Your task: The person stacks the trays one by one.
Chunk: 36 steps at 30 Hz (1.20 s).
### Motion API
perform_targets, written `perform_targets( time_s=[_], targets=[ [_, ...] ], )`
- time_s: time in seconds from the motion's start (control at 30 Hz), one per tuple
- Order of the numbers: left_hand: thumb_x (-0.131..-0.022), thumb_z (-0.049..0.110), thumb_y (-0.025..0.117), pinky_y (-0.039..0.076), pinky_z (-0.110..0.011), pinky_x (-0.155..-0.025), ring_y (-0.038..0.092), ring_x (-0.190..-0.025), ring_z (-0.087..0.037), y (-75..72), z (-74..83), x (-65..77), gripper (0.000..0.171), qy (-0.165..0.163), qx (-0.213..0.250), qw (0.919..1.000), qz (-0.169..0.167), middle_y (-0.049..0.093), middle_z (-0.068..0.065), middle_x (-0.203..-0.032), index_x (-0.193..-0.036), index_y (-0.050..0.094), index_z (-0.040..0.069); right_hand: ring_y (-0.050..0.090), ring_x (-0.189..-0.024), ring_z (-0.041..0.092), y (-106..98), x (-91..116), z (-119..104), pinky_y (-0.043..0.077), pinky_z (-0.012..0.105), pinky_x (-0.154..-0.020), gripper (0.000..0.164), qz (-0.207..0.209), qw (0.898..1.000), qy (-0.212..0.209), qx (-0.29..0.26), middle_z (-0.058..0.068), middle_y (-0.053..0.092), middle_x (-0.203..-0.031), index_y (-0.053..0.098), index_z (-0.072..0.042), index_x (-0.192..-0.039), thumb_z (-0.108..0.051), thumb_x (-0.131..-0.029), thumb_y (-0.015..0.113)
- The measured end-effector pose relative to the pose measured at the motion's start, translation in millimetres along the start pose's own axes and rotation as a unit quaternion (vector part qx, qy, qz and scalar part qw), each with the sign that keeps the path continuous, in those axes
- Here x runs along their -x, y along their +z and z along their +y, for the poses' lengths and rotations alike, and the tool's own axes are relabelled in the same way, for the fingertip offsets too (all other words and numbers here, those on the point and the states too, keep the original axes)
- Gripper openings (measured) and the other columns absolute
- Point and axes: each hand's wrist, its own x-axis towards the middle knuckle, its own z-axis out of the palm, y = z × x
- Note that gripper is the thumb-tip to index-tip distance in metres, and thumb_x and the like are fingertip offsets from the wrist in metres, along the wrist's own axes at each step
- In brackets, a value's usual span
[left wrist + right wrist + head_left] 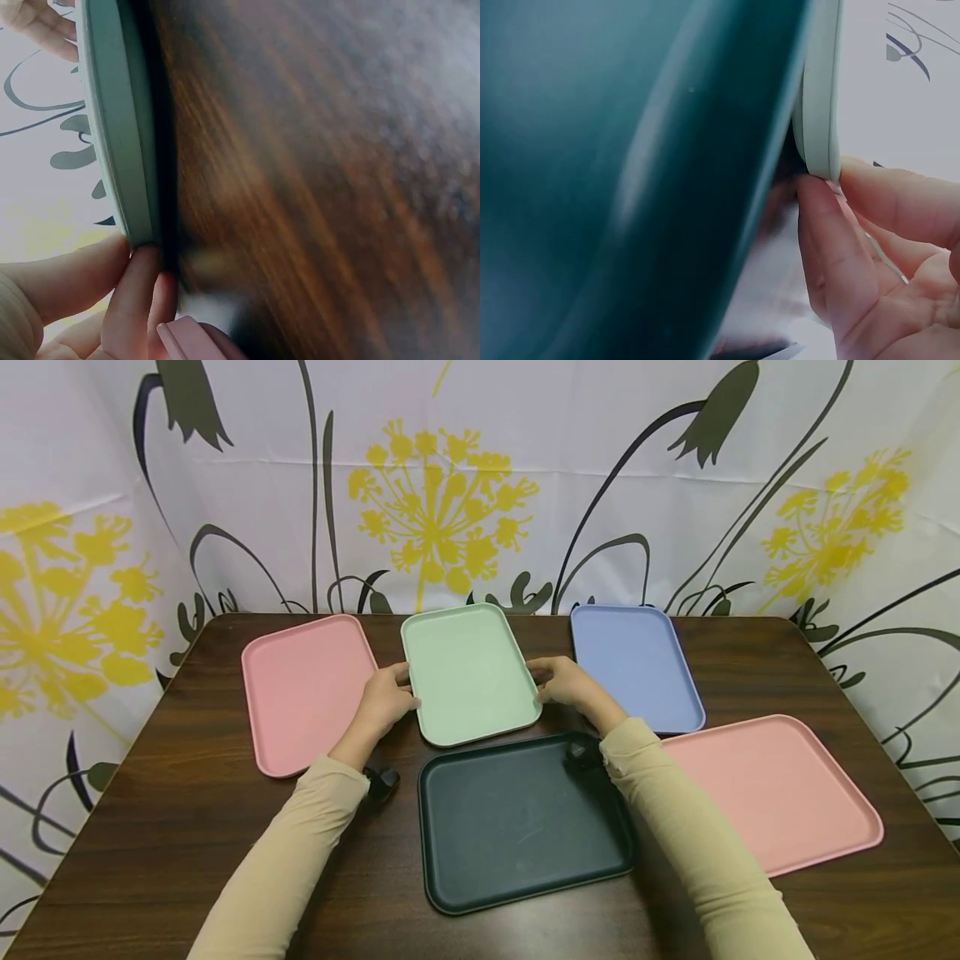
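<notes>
A light green rectangular tray (474, 675) lies at the back middle of the wooden table, held by both hands. On its left edge my left hand (384, 700) pinches the rim, and in the left wrist view the thumb (75, 274) is at the rim with fingers under the side. My right hand (564, 682) grips the opposite edge. The right wrist view shows that thumb (892, 196) on the rim and the fingers tucked beneath. Directly in front of this tray is a dark green tray (525, 822), partly covered by my right wrist.
To the left, a pink tray (309, 693) lies close by my left hand. A blue tray (636, 667) is behind my right forearm, and a second pink tray (783, 793) is at the right, partly hidden by the sleeve. A flowered curtain (480, 485) hangs behind the table (187, 860).
</notes>
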Motion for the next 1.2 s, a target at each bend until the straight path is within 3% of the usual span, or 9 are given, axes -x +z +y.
perform_targets(
  time_s=[0.2, 0.5, 0.8, 1.2],
  targets=[
    [-0.085, -0.012, 0.055, 0.046, -0.044, -0.105, 0.043, -0.133, -0.04, 0.7, -0.1, -1.0, 0.067, -0.008, 0.013, 0.9999, 0.006, 0.037, -0.026, -0.148, -0.147, 0.028, -0.006, 0.054, -0.117, 0.036, 0.4, 0.7, -0.7, 0.052, 0.025, -0.077, 0.07, -0.006, 1.0, 0.015, -0.018, 0.028, 0.047, -0.136, 0.036, 0.001, -0.145, 0.016, -0.08, 0.056],
    [-0.086, -0.011, 0.056, 0.047, -0.038, -0.103, 0.044, -0.133, -0.037, 0.9, 1.4, -1.7, 0.066, -0.024, 0.018, 0.9995, 0.001, 0.038, -0.024, -0.148, -0.147, 0.031, -0.003, 0.054, -0.093, 0.021, 1.2, 0.2, 3.6, 0.05, 0.019, -0.067, 0.071, 0.001, 0.999, 0.023, -0.045, 0.026, 0.048, -0.13, 0.039, 0.001, -0.144, 0.018, -0.077, 0.056],
    [-0.088, -0.01, 0.056, 0.045, -0.037, -0.103, 0.045, -0.133, -0.035, 0.0, 2.7, -3.3, 0.065, -0.036, 0.023, 0.9991, -0.007, 0.038, -0.022, -0.149, -0.147, 0.031, -0.002, 0.051, -0.088, 0.019, -1.0, 1.4, 2.7, 0.053, 0.027, -0.076, 0.069, 0.001, 0.999, 0.027, -0.043, 0.024, 0.047, -0.127, 0.04, 0.001, -0.142, 0.017, -0.078, 0.057],
    [-0.09, -0.009, 0.052, 0.042, -0.04, -0.108, 0.043, -0.135, -0.033, 1.5, 3.4, -8.5, 0.062, -0.046, 0.052, 0.9975, -0.015, 0.033, -0.02, -0.153, -0.148, 0.033, 0.003, 0.054, -0.087, 0.018, -3.4, -1.3, 5.5, 0.055, 0.027, -0.076, 0.074, -0.01, 0.997, 0.04, -0.064, 0.017, 0.046, -0.116, 0.035, -0.001, -0.146, 0.019, -0.078, 0.058]
  ],
)
